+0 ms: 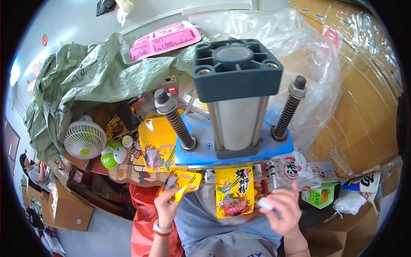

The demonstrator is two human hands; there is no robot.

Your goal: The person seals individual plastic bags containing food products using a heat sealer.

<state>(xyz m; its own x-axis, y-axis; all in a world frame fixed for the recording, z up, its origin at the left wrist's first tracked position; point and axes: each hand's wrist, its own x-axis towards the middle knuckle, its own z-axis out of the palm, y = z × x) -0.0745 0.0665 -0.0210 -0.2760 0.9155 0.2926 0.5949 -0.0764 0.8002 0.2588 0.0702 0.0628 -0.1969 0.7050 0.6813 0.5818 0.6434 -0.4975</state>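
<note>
My left hand (pixel 165 207), with a beaded bracelet on its wrist, is closed on a yellow printed food pouch (pixel 188 179). The pouch is bent and tilted in the fingers. My right hand (pixel 282 210) is blurred, with a small white object (pixel 265 203) between its fingers; I cannot make out its kind. Between the hands, another yellow pouch (pixel 234 195) with large black characters hangs upright in front of the press (pixel 237 124). Its top edge meets the metal bar under the press's blue plate (pixel 197 147).
Two spring-loaded bolts (pixel 184 130) rise from the blue plate. Left stand a white fan (pixel 84 139), a green-and-white toy (pixel 113 154) and more yellow pouches (pixel 156 141). Right are grey-white printed bags (pixel 289 171), a green AXE packet (pixel 319 195) and cardboard (pixel 355 120). Another person (pixel 36 171) sits far left.
</note>
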